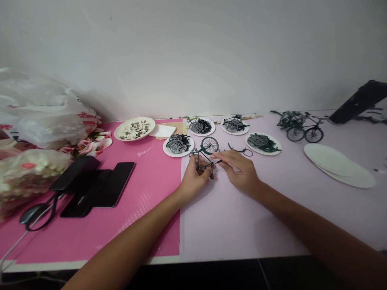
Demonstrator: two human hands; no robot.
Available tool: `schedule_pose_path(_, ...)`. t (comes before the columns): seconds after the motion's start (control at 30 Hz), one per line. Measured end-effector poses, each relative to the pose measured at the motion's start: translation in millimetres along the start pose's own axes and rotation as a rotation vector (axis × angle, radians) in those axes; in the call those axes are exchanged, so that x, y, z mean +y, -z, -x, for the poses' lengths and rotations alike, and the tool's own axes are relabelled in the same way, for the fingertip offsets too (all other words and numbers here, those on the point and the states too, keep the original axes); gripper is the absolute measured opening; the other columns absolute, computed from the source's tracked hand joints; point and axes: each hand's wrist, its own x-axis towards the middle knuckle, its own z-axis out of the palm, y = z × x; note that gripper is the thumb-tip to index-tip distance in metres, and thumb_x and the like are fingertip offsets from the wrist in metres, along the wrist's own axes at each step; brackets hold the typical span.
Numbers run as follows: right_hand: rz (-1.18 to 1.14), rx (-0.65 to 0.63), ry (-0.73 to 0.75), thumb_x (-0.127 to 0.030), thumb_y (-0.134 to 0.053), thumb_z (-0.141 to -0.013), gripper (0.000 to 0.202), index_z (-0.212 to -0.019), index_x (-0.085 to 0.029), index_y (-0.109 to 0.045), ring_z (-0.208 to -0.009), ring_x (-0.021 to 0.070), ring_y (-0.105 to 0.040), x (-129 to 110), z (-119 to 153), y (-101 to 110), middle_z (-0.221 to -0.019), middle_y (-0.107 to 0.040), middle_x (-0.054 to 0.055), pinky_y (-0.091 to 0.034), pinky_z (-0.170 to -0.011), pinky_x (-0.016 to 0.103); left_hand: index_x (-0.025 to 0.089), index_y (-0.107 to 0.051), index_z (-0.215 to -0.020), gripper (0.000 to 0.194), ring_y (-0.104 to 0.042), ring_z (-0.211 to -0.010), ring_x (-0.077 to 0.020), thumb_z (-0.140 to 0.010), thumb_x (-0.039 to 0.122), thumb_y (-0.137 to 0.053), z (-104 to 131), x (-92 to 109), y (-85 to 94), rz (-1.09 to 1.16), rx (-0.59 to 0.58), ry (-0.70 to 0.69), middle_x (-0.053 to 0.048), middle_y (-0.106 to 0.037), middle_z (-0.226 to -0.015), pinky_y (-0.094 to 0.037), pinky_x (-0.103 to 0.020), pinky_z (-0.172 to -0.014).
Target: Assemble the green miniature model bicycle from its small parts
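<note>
My left hand point(192, 179) is closed around a small dark green toy bicycle frame point(198, 152) just above the table. One spoked wheel point(209, 145) shows at the frame's far end. My right hand point(242, 171) pinches a small dark part point(219, 161) at the near right of the frame; its exact shape is too small to make out. Just beyond my right fingers lie thin curved dark green pieces point(237, 149). Around them stand small white plates: one with grey wheels point(178, 143), one with green parts and a wheel point(259, 140), and two farther back with dark parts.
Several assembled toy bicycles point(304, 133) stand at the back right, near a black cylinder point(359, 100). White oval plates point(332, 163) lie at the right. Phones point(116, 183), a black box-like object point(75, 171), plastic bags point(39, 108) and a bowl of small pieces point(117, 135) occupy the left.
</note>
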Motion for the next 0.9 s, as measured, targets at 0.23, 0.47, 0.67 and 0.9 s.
schedule_pose_path(0.23,0.032,0.101,0.031,-0.016,-0.08,-0.09,0.04,-0.124,-0.036,-0.079,-0.078,0.0185,-0.068,-1.5,-4.3,0.3,-0.087,-0.074,0.003,-0.061,-0.068,0.034,0.022,-0.039,-0.101,0.034,-0.068,-0.061,-0.0112,-0.085,0.012,-0.067,-1.2,2.1,0.2,-0.031,0.006,0.03,0.003,-0.069,-0.08,-0.049,-0.024,-0.06)
schedule_pose_path(0.47,-0.105,0.092,-0.107,-0.005,-0.062,-0.097,0.04,-0.12,-0.032,-0.079,-0.081,0.0168,-0.077,-7.4,-0.1,-0.1,-0.093,-0.082,0.001,-0.067,-0.071,0.032,0.022,-0.039,-0.098,0.032,-0.07,-0.058,-0.0105,-0.085,0.011,-0.066,-1.7,6.7,0.6,-0.019,0.027,0.052,0.002,-0.071,-0.088,-0.05,-0.023,-0.057)
schedule_pose_path(0.67,-0.093,-0.006,-0.011,-0.004,-0.055,-0.098,0.048,-0.127,-0.034,-0.077,-0.102,0.0206,-0.077,-5.8,-2.4,1.5,-0.11,-0.083,0.003,-0.065,-0.088,0.039,0.023,-0.04,-0.099,0.036,-0.071,-0.059,-0.0115,-0.082,0.013,-0.07,-2.9,5.4,-0.1,-0.003,0.036,0.058,0.001,-0.073,-0.09,-0.048,-0.022,-0.055)
schedule_pose_path(0.9,-0.073,0.053,-0.011,-0.012,-0.077,-0.091,0.04,-0.122,-0.036,-0.08,-0.082,0.0187,-0.071,-5.2,-5.8,1.1,-0.094,-0.075,0.004,-0.062,-0.071,0.033,0.023,-0.04,-0.1,0.035,-0.071,-0.06,-0.0123,-0.083,0.016,-0.071,-2.4,3.4,1.2,-0.015,0.011,0.041,0.003,-0.071,-0.082,-0.049,-0.022,-0.057)
